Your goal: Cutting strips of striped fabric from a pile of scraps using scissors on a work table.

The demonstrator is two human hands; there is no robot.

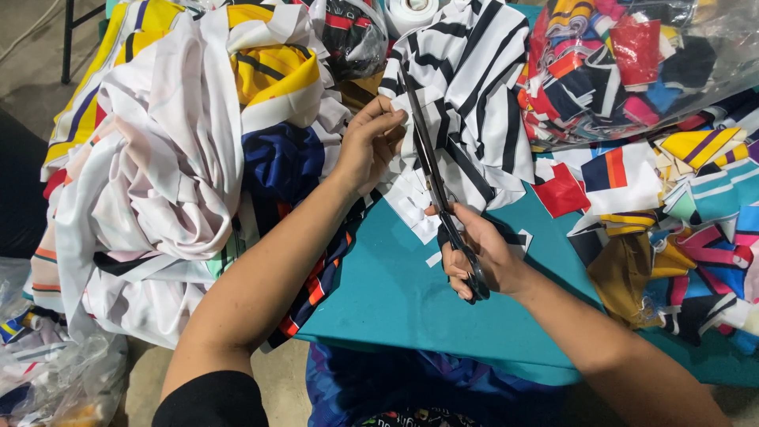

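Observation:
My right hand (pixel 484 255) grips the black handles of long scissors (pixel 431 170), whose blades run up into a black-and-white striped fabric (pixel 474 95) on the teal table (pixel 395 300). My left hand (pixel 371 142) pinches the left edge of that striped fabric, just beside the blades. Small white and striped offcuts (pixel 411 207) lie on the table between my two hands.
A big heap of white, yellow and navy fabric (pixel 182 158) covers the table's left side. A clear plastic bag of coloured scraps (pixel 617 63) sits at the back right, with loose coloured cut pieces (pixel 680 221) spread below it. Another plastic bag (pixel 55 379) lies on the floor at the left.

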